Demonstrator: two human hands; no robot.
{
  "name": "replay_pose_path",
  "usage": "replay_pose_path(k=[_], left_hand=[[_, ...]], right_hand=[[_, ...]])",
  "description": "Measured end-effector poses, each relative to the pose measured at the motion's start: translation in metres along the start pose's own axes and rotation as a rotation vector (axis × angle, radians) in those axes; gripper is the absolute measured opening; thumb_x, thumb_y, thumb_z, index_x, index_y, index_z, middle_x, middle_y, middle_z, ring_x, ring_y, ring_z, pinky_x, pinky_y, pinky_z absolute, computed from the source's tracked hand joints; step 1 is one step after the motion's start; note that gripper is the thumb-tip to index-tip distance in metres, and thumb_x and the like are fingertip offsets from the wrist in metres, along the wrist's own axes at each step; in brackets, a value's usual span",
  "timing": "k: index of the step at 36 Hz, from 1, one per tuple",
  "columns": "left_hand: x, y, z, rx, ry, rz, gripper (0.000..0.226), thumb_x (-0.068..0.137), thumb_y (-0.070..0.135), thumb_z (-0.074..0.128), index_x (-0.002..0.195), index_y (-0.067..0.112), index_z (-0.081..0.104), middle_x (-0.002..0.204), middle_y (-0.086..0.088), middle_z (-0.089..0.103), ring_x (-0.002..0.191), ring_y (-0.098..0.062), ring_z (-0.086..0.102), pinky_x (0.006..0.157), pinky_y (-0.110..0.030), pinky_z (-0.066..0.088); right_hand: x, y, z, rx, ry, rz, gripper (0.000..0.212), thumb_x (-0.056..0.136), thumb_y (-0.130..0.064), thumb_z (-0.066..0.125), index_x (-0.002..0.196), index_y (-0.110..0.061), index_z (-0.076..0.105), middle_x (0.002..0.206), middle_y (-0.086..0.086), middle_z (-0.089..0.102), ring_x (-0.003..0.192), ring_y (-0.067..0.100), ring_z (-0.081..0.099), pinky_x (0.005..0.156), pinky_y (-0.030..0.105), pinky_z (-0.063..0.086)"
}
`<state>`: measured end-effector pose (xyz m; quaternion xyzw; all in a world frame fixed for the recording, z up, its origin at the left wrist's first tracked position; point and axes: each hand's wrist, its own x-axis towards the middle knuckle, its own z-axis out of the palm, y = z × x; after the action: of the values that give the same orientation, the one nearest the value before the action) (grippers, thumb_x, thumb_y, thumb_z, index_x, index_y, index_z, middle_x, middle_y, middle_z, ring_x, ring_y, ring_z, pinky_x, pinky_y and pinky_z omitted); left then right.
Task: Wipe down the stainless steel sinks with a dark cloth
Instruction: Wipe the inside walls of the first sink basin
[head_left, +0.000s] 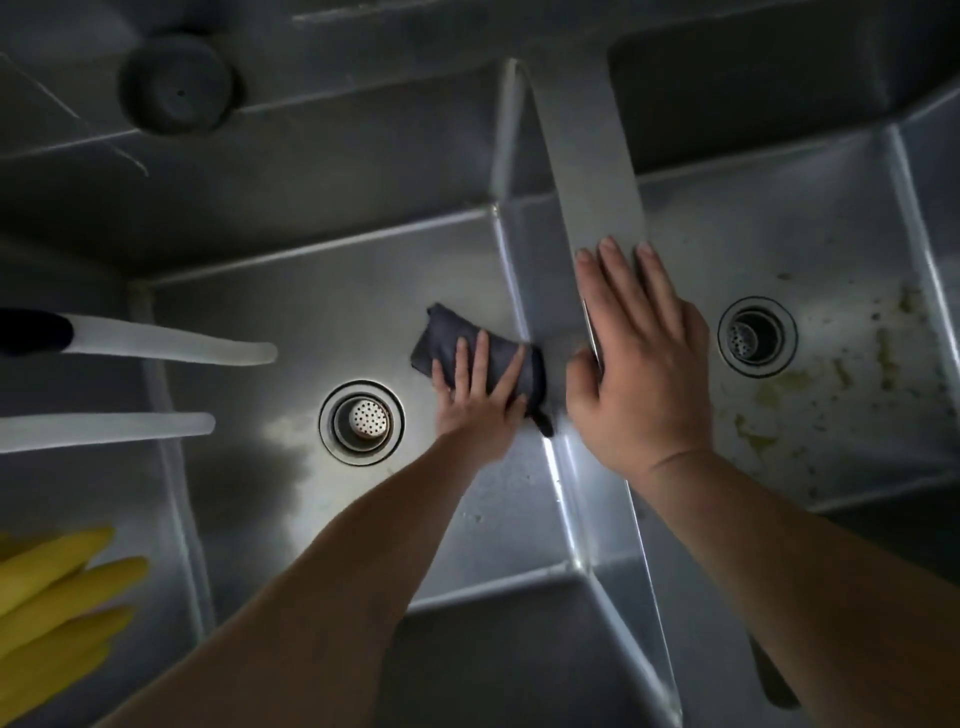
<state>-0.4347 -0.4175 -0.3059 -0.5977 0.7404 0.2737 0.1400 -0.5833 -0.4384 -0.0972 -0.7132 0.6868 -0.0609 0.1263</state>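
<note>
The left hand (480, 400) presses flat, fingers spread, on the dark cloth (467, 345) at the right edge of the left sink (291, 312) floor. The right hand (641, 364) lies open on the divider (592, 171), holding nothing. The right sink (831, 234) shows stains.

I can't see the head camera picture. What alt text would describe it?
A person's left hand presses a dark cloth against the floor of the left sink, while the right hand rests flat on the divider. The right sink is stained; yellow gloves lie far left.
</note>
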Motion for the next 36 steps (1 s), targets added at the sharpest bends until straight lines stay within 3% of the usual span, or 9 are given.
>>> replay_pose_path(k=[4,8,16,23,28,30,32,34,36], left_hand=[[-0.065,-0.001,0.035,0.132,-0.117,0.244,0.059,0.097,0.059,0.007,0.148,0.048,-0.023,0.154,-0.007,-0.041,0.147,-0.035,-0.029,0.112,-0.061,-0.021],[-0.126,-0.005,0.07,0.222,-0.18,0.446,0.061,0.099,0.057,0.018,0.152,0.048,-0.011,0.158,-0.008,-0.031,0.145,-0.036,-0.029,0.111,-0.063,-0.023],[-0.13,-0.034,0.062,0.278,-0.146,0.503,0.058,0.097,0.064,0.025,0.15,0.057,0.002,0.164,0.004,-0.018,0.152,-0.025,-0.015,0.119,-0.056,-0.013],[-0.118,-0.103,0.037,0.19,0.06,0.124,0.062,0.096,0.063,0.031,0.153,0.05,0.014,0.165,-0.002,-0.005,0.153,-0.033,0.005,0.117,-0.06,0.006],[-0.136,-0.158,0.029,0.114,0.155,0.005,0.062,0.09,0.059,0.052,0.148,0.044,0.039,0.162,-0.007,0.026,0.148,-0.037,0.026,0.111,-0.062,0.026],[-0.144,-0.174,0.031,0.137,0.152,-0.024,0.063,0.091,0.06,0.048,0.15,0.044,0.034,0.164,-0.007,0.02,0.149,-0.04,0.019,0.11,-0.063,0.027],[-0.151,-0.188,0.038,0.102,0.082,-0.126,0.065,0.094,0.062,0.037,0.154,0.047,0.016,0.167,-0.005,-0.001,0.151,-0.042,-0.002,0.116,-0.065,0.014],[-0.166,-0.205,0.047,0.04,0.012,-0.298,0.063,0.098,0.06,0.027,0.155,0.047,0.004,0.165,-0.003,-0.017,0.148,-0.042,-0.019,0.118,-0.065,0.001],[-0.188,-0.225,0.053,-0.033,0.002,-0.484,0.064,0.098,0.061,0.025,0.154,0.049,-0.002,0.164,0.0,-0.023,0.148,-0.042,-0.018,0.117,-0.065,-0.001]], right_hand=[[0.0,-0.003,-0.001,-0.005,-0.012,0.016,0.074,0.083,-0.027,0.037,0.156,-0.022,0.025,0.165,-0.001,0.02,0.153,0.022,0.011,0.114,0.054,0.027],[-0.001,-0.004,0.001,0.009,-0.006,0.018,0.074,0.082,-0.024,0.04,0.155,-0.021,0.027,0.164,0.0,0.021,0.153,0.022,0.013,0.114,0.057,0.025],[-0.004,-0.008,0.0,-0.078,-0.032,0.024,0.075,0.087,-0.023,0.045,0.157,-0.023,0.019,0.166,-0.001,0.015,0.153,0.022,0.01,0.117,0.06,0.014],[-0.056,-0.009,0.001,-0.157,-0.032,-0.098,0.071,0.086,-0.034,0.048,0.154,-0.03,0.027,0.164,0.003,0.02,0.152,0.025,0.012,0.114,0.06,0.011],[-0.156,-0.024,0.009,-0.214,-0.033,-0.24,0.07,0.085,-0.039,0.048,0.153,-0.031,0.034,0.165,0.001,0.019,0.153,0.025,0.015,0.113,0.064,0.016],[-0.179,-0.032,0.01,-0.268,-0.076,-0.232,0.073,0.085,-0.042,0.046,0.155,-0.031,0.029,0.166,0.001,0.013,0.153,0.025,0.011,0.114,0.065,0.015],[-0.188,-0.034,0.008,-0.32,-0.126,-0.162,0.076,0.085,-0.045,0.044,0.157,-0.032,0.021,0.167,0.001,0.006,0.154,0.026,0.006,0.115,0.063,0.012],[-0.187,-0.028,0.004,-0.358,-0.17,-0.064,0.08,0.085,-0.048,0.04,0.158,-0.032,0.013,0.168,0.0,-0.001,0.154,0.025,0.001,0.116,0.062,0.009],[-0.183,-0.019,0.002,-0.374,-0.2,0.027,0.081,0.086,-0.05,0.036,0.159,-0.031,0.006,0.167,-0.002,-0.006,0.154,0.023,-0.005,0.117,0.061,0.005]])
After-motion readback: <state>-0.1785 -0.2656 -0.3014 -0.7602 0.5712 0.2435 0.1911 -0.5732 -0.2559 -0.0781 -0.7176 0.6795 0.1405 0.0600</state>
